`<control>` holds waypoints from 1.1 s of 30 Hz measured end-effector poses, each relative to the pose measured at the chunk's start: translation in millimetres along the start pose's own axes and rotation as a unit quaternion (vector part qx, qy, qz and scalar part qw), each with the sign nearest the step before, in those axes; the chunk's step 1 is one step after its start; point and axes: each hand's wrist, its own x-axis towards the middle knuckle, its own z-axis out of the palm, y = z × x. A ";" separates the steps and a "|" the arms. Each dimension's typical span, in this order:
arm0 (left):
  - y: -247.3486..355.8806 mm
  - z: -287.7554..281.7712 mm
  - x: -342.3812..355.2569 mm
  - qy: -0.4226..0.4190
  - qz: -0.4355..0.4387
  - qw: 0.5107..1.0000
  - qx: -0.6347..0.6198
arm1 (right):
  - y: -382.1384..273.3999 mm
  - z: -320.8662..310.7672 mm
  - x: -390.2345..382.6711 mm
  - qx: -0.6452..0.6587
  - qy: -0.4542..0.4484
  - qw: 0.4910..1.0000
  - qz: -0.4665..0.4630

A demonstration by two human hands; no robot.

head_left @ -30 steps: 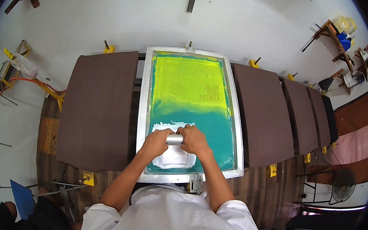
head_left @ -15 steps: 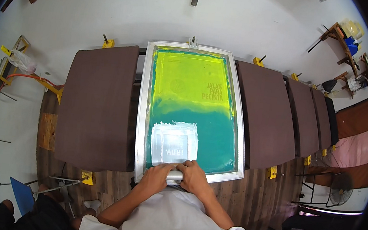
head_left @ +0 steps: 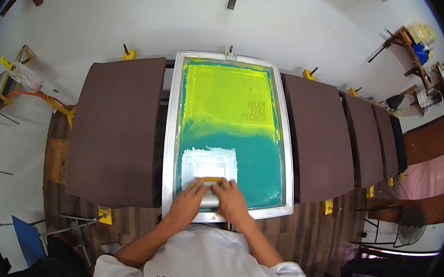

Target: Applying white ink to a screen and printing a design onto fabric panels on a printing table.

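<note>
At the near end of a silver-rimmed screen frame [head_left: 172, 134], a person in a white shirt [head_left: 215, 261] grips a squeegee [head_left: 210, 192] with both bare hands. The left hand [head_left: 188, 200] has its fingers bent over one end of the metal bar; the right hand [head_left: 231, 201] grasps the other end the same way, though blur softens the fingertips. The squeegee, with a yellow strip along its far edge, lies across the near part of a patch of white ink [head_left: 192, 163]; whether it touches the mesh [head_left: 257, 163] cannot be told. The mesh is teal at the near end and yellow-green at the far end, where dark lettering shows at the right. On either side stand brown-covered boards, one on the left [head_left: 116, 128] and a row running off to the right [head_left: 318, 142], with yellow brackets [head_left: 106, 215] at their ends. Beyond them rises a white wall [head_left: 138, 13]; a round fan [head_left: 411, 223] stands at far right, above wood-patterned flooring [head_left: 138, 226].
</note>
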 end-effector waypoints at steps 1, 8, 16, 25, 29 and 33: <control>6.4 3.8 -14.8 -0.008 0.002 1.000 0.002 | -6.7 2.0 -15.5 -0.009 -0.007 1.000 0.006; 32.8 -37.6 -7.8 -0.098 -0.080 0.986 -0.111 | -17.8 -30.8 -21.6 0.022 -0.090 0.995 0.018; -7.0 -46.0 84.4 -0.040 -0.119 0.988 -0.093 | 20.0 -39.1 82.6 -0.012 -0.013 1.000 0.013; 1.1 -22.9 42.4 -0.001 -0.078 0.992 -0.098 | 9.5 -18.3 36.9 0.039 0.032 0.999 0.010; 20.9 -17.2 8.0 -0.007 -0.049 0.996 -0.078 | -7.0 -12.0 -5.4 0.018 -0.004 0.999 0.043; 31.7 -13.0 -21.0 0.003 -0.028 0.998 -0.061 | -20.6 -16.0 -32.1 0.036 -0.007 0.999 0.035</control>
